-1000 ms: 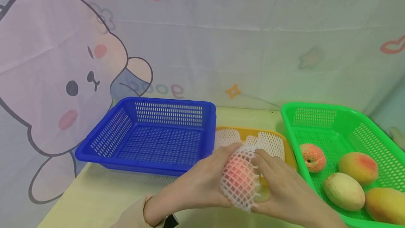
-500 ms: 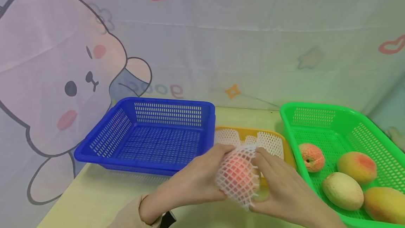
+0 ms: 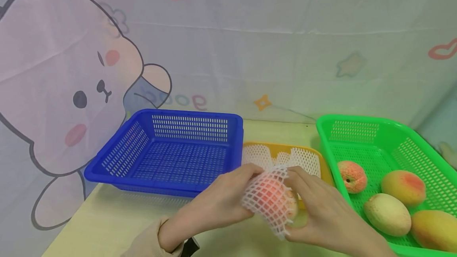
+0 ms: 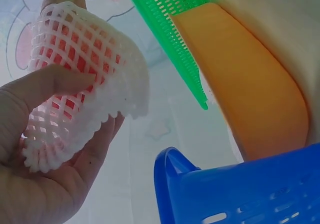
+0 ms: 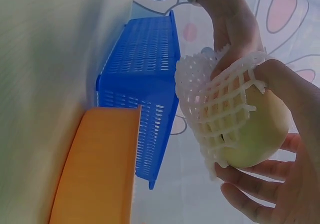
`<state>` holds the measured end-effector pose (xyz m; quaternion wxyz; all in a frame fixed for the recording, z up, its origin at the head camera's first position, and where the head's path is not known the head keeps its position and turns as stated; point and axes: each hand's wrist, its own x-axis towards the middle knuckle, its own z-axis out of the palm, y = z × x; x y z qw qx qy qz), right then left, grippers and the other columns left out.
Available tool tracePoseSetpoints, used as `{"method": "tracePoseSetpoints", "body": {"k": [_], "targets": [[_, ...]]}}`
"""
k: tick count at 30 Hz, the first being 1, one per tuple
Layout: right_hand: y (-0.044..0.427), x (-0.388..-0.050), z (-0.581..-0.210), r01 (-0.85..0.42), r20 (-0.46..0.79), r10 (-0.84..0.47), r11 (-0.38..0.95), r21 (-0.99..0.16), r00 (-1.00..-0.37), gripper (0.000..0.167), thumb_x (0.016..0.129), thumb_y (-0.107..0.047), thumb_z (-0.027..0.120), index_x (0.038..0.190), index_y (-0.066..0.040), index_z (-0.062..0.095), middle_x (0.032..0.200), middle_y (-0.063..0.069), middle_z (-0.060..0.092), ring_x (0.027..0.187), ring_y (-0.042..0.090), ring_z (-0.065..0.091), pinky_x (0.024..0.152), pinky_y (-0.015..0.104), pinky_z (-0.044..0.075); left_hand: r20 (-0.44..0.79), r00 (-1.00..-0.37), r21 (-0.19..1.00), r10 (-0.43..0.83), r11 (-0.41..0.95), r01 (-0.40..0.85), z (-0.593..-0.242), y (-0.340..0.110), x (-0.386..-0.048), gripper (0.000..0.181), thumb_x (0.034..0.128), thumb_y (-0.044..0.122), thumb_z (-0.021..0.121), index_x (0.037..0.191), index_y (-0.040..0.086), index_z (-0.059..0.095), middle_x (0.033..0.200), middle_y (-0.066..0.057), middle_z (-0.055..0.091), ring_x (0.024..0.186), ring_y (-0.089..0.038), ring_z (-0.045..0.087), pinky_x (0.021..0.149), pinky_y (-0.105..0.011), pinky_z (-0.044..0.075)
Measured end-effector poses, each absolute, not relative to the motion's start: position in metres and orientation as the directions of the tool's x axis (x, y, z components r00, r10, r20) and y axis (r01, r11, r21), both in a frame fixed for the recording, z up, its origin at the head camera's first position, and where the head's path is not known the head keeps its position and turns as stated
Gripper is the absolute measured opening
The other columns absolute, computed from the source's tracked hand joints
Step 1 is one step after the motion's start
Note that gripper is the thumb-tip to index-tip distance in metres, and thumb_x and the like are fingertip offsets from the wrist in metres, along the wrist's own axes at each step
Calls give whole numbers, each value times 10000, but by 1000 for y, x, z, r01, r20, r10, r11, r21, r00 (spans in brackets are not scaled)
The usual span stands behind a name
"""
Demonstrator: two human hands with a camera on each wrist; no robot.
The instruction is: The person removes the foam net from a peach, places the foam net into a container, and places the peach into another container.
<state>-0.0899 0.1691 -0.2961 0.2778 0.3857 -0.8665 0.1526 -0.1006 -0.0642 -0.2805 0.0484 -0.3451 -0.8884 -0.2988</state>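
A red and pale yellow peach (image 5: 267, 129) sits partly inside a white foam fruit net (image 3: 265, 199), held above the table between both hands. My left hand (image 3: 219, 197) grips the netted side; in the left wrist view its thumb lies across the mesh, with fingers curled behind. My right hand (image 3: 319, 209) holds the other side, its thumb at the net's edge and its fingers around the bare, pale end of the peach, as the right wrist view shows. One end of the peach sticks out of the net toward the right hand.
Behind the hands, an orange-yellow tray (image 3: 325, 169) holds several white foam nets (image 3: 305, 162). A blue basket (image 3: 178, 189) stands at the left. The green basket (image 3: 326, 146) at the right contains several fruits, including a reddish peach (image 3: 351, 177). A printed cloth (image 3: 250, 43) hangs behind.
The left hand and net have shifted slightly left relative to the right hand. More of the peach's bare right side now shows beyond the net's edge. The baskets have stayed in place.
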Motion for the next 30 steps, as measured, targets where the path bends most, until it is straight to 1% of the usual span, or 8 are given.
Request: {"method": "tracePoseSetpoints", "body": {"k": [5,11,15,18,21,24,26,30], "targets": [[169,-91,-293,-766,614,-592,642,-32,-522,703,499,-390,827,1090,-130,548,1127,-47,564,913,81,555,734,303,509,307,-752,491,584,579,651,-281,-64,-102,475,781,108,745,1202,128,526,1088,25,635,977,-93,614,873,-236,517],[171,-92,-291,-763,596,-606,646,-17,-526,671,526,-384,808,1091,-149,534,1110,-102,540,889,3,504,752,192,449,287,-755,502,589,579,642,-282,-64,-103,509,762,12,718,1209,143,512,1093,28,629,971,-92,605,867,-245,518],[173,-92,-288,-777,603,-605,629,-40,-521,709,516,-356,822,1134,-153,541,1134,-101,547,913,28,520,755,230,472,280,-755,503,593,579,642,-282,-64,-103,540,748,-35,691,1221,145,503,1106,19,632,975,-101,607,868,-252,521],[177,-90,-285,-766,598,-588,639,-69,-545,785,487,-318,833,1199,-168,537,1163,-112,550,934,43,530,732,270,497,277,-759,505,590,583,637,-282,-64,-103,573,734,-56,673,1237,146,488,1107,10,634,948,-109,604,837,-247,523],[181,-87,-281,-726,576,-558,682,-92,-598,863,473,-298,832,1269,-197,517,1210,-117,550,961,53,550,706,291,508,267,-771,514,578,591,622,-281,-64,-102,606,714,-67,665,1249,139,466,1092,-7,633,898,-117,592,780,-229,511],[185,-85,-278,-689,553,-532,716,-111,-641,912,470,-296,839,1312,-223,495,1244,-114,547,964,60,568,687,299,500,259,-784,524,564,599,605,-279,-64,-102,592,725,-51,669,1246,133,458,1082,-24,633,864,-125,581,743,-219,494],[186,-85,-276,-673,537,-524,730,-116,-661,917,481,-313,847,1320,-242,486,1256,-130,539,980,36,568,705,302,504,263,-790,526,554,604,599,-279,-64,-102,572,732,-42,672,1235,141,467,1088,-16,634,882,-128,585,760,-236,497],[190,-86,-274,-677,527,-533,728,-113,-661,898,503,-329,849,1316,-244,477,1240,-177,524,970,-35,540,747,284,507,288,-794,540,535,594,596,-279,-65,-103,519,745,-42,667,1191,165,503,1099,24,638,936,-116,594,813,-276,508]]}}
